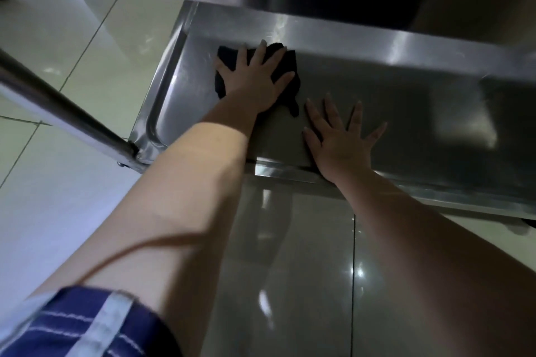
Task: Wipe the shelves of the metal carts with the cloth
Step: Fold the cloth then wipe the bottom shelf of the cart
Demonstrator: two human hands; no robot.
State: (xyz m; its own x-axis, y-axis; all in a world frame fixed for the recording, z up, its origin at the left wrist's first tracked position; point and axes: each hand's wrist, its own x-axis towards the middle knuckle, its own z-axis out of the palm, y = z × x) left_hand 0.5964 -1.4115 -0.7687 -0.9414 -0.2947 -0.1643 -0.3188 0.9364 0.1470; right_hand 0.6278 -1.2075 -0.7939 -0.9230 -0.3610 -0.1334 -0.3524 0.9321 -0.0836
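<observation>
Fingers of my left hand lie straight, pressing the dark cloth onto the shelf near its far left corner; my right hand rests splayed by the near edge. Pressed unevenly, the cloth may bunch and skip patches.

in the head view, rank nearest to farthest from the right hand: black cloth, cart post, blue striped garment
1. black cloth, just left of the right hand
2. cart post, far left
3. blue striped garment, bottom left
</observation>
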